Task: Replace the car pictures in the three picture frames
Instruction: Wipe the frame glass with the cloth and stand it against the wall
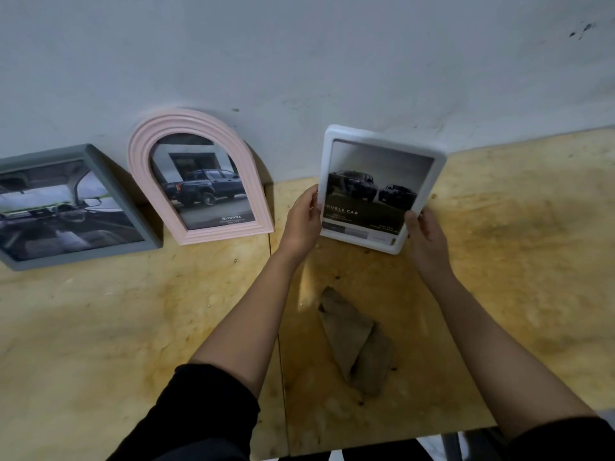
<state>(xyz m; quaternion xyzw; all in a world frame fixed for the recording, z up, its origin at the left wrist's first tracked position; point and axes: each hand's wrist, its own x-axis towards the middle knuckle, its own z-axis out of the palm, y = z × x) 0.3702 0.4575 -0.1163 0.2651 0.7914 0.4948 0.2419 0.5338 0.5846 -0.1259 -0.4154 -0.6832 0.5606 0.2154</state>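
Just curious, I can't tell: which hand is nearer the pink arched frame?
The left hand. It grips the white frame by its left edge, just right of the pink frame; the right hand grips the far edge.

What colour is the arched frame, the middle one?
Pale pink, the arched frame with ridged moulding, seen clearly in the head view.

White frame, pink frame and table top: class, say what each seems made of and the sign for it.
The white frame: probably plastic, smooth, rounded corners, faint sheen. The pink frame: plastic or painted wood, matt, ridged; cannot tell which. The table top: likely plywood, bare, stained yellow grain, seam between sheets.
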